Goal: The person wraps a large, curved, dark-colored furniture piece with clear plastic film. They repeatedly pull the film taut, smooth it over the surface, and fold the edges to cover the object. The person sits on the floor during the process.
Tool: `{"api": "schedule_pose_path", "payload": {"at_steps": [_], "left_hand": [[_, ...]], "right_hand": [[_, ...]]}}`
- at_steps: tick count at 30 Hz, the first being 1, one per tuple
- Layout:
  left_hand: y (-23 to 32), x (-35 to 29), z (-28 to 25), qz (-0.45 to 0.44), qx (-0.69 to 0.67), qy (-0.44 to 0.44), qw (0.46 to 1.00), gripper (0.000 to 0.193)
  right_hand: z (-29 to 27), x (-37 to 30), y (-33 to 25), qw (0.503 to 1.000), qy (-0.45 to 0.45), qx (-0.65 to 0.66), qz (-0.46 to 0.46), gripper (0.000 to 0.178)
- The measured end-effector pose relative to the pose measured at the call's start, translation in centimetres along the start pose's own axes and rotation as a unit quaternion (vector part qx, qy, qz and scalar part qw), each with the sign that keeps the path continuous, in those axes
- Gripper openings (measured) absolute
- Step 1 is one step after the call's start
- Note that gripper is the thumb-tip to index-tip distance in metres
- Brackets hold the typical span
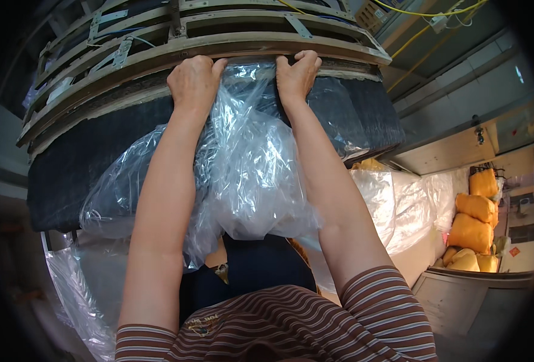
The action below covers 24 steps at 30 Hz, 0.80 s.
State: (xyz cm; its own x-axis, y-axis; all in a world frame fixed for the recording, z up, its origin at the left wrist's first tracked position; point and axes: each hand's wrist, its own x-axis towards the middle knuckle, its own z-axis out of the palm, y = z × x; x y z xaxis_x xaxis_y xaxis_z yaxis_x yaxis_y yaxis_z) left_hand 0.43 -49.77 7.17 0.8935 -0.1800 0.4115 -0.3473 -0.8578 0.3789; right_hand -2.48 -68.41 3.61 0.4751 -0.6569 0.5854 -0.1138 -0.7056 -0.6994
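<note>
Clear crinkled plastic sheet hangs in a bunched heap between my forearms, its upper end stretched between my two hands. My left hand is closed, knuckles up, at the near edge of a slatted wooden frame, with its thumb beside the plastic. Level with it, my right hand is closed too, its thumb turned toward the left one. Both seem to grip the plastic's upper end, though the fingertips are hidden. Below the frame, a long dark covering drapes down the near side, partly under the plastic.
More plastic hangs low at the left. On the right lie pale, shiny wrapped pieces, with stacked orange bundles beyond. Yellow cables and a white connector hang at the upper right. Metal brackets are fixed to the frame.
</note>
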Motion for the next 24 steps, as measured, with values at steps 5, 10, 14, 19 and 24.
{"api": "schedule_pose_path", "payload": {"at_steps": [5,10,14,19,24], "left_hand": [[0.1,-1.0,-0.9,0.011,0.008,-0.020,1.000,0.038],[-0.2,-1.4,-1.2,0.032,-0.005,-0.012,0.999,0.037],[0.1,-1.4,-1.6,0.026,-0.001,-0.047,0.999,0.036],[0.2,-1.7,-1.2,0.050,-0.150,-0.018,0.987,0.031],[1.6,-5.4,-5.5,0.000,-0.353,-0.007,0.936,0.022]], "right_hand": [[0.0,0.4,0.7,0.997,0.028,0.064,0.024,0.026],[-0.1,0.6,0.5,0.994,0.020,0.102,0.045,0.025],[-0.3,0.8,0.7,0.990,0.028,0.122,0.058,0.027],[-1.5,1.0,0.3,0.982,0.056,0.174,0.039,0.029],[-8.1,-3.2,-1.5,0.929,-0.087,0.343,0.109,0.030]]}}
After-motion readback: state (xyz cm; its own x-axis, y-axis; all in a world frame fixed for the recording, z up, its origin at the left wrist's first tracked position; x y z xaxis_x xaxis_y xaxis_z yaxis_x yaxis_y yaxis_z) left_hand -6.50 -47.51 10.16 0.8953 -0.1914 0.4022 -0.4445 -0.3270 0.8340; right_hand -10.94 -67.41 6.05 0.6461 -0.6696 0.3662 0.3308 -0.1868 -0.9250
